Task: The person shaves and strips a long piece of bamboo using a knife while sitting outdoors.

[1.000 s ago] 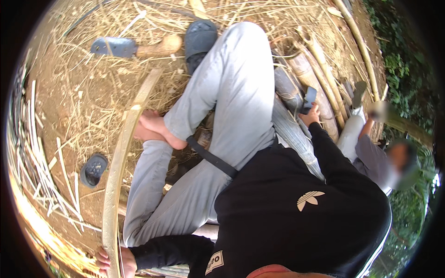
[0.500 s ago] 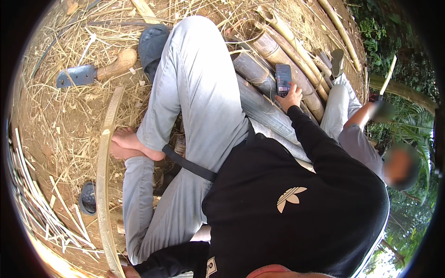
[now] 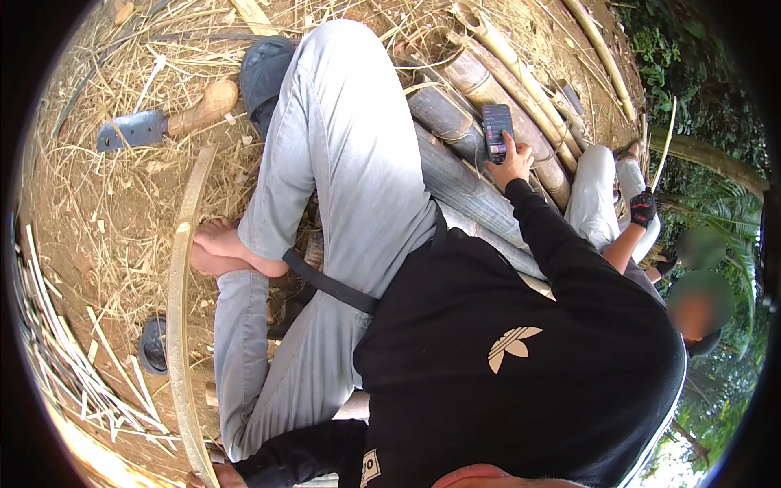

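"Black phone (image 3: 493,130), just one, screen up over the bamboo poles (image 3: 447,114) to the person's right. Is it held?"

"The right hand (image 3: 512,165) is at its lower end: index finger stretched onto the screen, thumb by the bottom edge. Whether the phone rests on the poles or is gripped, I can't tell."

"And the other one of the two hands?"

"The left hand (image 3: 224,476) is cut off by the lower edge, but it is curled round one long, flat bamboo strip (image 3: 176,325). The strip bows upward past two bare feet (image 3: 224,244), crossed at the ankles."

"How many poles?"

"Several; they overlap too much for a sure count."

"What lies farther out?"

"One cleaver (image 3: 138,131) with a wooden handle, on the straw-strewn ground beyond the strip's upper end. Two dark slippers: one (image 3: 267,73) near the raised knee, the other (image 3: 153,346) just beside the strip, partly hidden by it. Thin pale slivers (image 3: 81,366) lie heaped at far left, too many to number."

"Anyone else?"

"One co-worker (image 3: 590,195) at the right, a dark glove (image 3: 643,209) on the raised hand."
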Demonstrator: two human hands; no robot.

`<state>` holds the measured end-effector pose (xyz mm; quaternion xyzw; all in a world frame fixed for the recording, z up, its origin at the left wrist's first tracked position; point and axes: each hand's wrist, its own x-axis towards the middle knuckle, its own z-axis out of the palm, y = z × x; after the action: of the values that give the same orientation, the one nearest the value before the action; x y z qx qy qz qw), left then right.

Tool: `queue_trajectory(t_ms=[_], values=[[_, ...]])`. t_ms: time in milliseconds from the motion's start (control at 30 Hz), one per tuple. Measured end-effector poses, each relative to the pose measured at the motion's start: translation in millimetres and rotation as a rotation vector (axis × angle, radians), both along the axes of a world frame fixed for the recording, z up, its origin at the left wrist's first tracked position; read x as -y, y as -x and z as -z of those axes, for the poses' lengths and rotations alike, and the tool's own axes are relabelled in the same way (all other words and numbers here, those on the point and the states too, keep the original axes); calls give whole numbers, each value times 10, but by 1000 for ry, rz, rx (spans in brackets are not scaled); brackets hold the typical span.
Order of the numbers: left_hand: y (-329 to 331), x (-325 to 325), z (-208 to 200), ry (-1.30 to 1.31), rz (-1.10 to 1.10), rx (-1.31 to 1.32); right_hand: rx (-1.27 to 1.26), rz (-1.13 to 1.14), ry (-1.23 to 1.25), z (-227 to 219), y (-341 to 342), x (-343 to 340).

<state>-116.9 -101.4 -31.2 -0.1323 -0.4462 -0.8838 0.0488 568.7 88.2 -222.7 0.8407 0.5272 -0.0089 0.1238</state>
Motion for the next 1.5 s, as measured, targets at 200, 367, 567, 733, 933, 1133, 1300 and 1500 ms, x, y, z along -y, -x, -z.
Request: queue_trajectory(t_ms=[200,367,567,733,933,1133,1300,1500], values=[[430,371,196,30,8,-98,-22,-1,-15,-22,-26,6],[103,129,48,35,225,-107,-27,-3,-34,-14,-1,-5],[133,141,47,-24,196,-100,-23,17,-12,28,-15,1],[10,16,20,-102,151,-44,-12,24,13,3,-70,-43],[-468,-471,-162,-11,-33,-68,-11,46,67,-16,-25,-158],[-202,-73,-8,226,121,-207,20,66,230,-117,-25,-197],[76,126,82,-8,171,-179,2,65,220,-88,-18,-235],[128,142,53,-68,171,-116,-12,38,149,14,-124,-169]])
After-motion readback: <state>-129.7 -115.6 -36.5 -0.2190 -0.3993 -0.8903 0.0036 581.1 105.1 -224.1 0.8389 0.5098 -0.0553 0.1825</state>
